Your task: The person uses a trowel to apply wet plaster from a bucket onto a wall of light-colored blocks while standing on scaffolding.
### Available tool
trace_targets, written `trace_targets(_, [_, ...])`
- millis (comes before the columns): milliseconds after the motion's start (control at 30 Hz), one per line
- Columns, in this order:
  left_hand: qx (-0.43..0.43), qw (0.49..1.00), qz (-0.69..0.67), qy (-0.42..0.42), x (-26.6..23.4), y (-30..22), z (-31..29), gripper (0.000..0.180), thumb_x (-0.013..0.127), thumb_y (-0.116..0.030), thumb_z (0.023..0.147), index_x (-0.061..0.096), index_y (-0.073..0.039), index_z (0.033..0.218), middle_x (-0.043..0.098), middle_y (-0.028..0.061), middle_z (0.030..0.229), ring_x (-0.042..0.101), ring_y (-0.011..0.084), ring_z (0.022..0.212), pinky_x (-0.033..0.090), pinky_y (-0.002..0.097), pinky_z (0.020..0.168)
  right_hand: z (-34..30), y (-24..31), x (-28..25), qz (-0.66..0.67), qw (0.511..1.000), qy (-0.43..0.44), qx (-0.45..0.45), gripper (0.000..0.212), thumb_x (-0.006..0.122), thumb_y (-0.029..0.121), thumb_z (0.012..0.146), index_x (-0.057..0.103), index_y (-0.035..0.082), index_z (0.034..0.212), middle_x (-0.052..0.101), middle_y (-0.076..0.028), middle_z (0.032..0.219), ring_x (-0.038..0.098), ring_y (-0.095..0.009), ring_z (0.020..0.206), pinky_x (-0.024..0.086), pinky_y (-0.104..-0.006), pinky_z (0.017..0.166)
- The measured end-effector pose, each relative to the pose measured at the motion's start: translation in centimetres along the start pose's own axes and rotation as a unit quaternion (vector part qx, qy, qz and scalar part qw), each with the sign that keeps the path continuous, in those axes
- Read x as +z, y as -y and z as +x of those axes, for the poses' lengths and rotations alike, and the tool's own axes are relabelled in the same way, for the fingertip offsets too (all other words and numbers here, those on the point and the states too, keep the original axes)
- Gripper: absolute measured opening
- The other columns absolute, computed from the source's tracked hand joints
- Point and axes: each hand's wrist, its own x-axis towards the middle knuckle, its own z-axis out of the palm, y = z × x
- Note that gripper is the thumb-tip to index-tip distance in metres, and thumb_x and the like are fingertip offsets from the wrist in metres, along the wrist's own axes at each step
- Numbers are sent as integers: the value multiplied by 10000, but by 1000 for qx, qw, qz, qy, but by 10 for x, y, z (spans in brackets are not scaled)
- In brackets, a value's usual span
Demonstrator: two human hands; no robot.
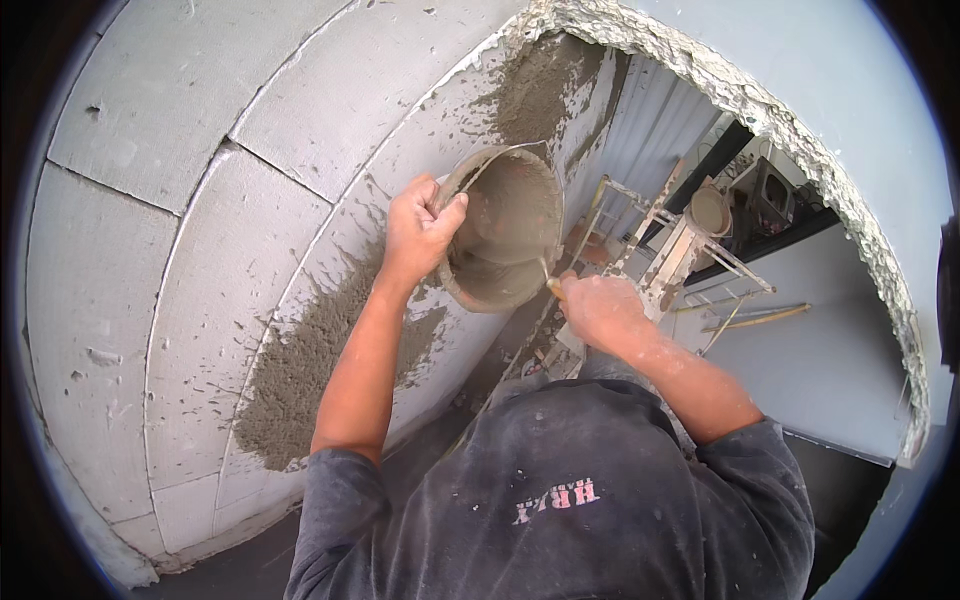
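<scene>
My left hand (422,228) is closed over the left rim of a mortar-caked bucket (515,205), which is tilted so that its mouth faces me. Wet grey mortar (490,278) lies in the lower part of the bucket. At the bucket's lower right rim, my right hand (605,312) grips a tool by its yellowish handle (556,288). A thin metal shank runs from the handle into the bucket; the working end is hidden, so its kind is unclear. The block wall (285,150) beside the bucket carries a rough mortar patch (310,375) at lower left and another mortar patch (540,90) above.
On the right, below me, stands a metal scaffold frame (735,275) with mortar-stained planks (672,262). A second bucket (710,210) is near the planks. A jagged, broken plaster edge (800,150) curves around the opening at the upper right.
</scene>
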Motion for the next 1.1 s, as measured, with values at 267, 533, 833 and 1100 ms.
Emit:
trace_targets(267, [56, 998, 39, 10, 15, -16, 2, 426, 751, -141, 891, 388, -32, 696, 384, 18, 724, 361, 113, 663, 302, 322, 572, 20, 2, -7, -3, 994, -10, 111, 232, 585, 152, 965, 678, -38, 1060, 762, -222, 909, 764, -388, 849, 617, -480, 743])
trace_targets(533, [120, 990, 56, 51, 14, -39, 13, 395, 765, -109, 843, 431, 2, 664, 410, 72, 693, 401, 182, 625, 349, 354, 563, 34, -54, -53, 162, 981, -23, 106, 302, 589, 229, 1004, 667, -59, 955, 742, -249, 891, 760, -372, 866, 605, -460, 769])
trace_targets(833, [172, 981, 28, 85, 15, -57, 19, 451, 780, -107, 842, 376, -35, 654, 418, 39, 705, 390, 150, 637, 371, 328, 585, 33, -86, 25, 784, 472, 396, 80, 284, 565, 232, 1071, 592, -45, 1127, 566, -64, 674, 518, -119, 470, 411, -298, 396])
trace_targets(1100, [45, 998, -3, -49, 22, -5, -4, 415, 754, -144, 893, 428, -45, 657, 450, 10, 717, 391, 114, 665, 340, 293, 608, 2, -54, 63, 917, 247, 314, 19, 358, 464, 284, 1118, 585, -47, 1182, 557, -67, 719, 494, -123, 460, 411, -291, 421])
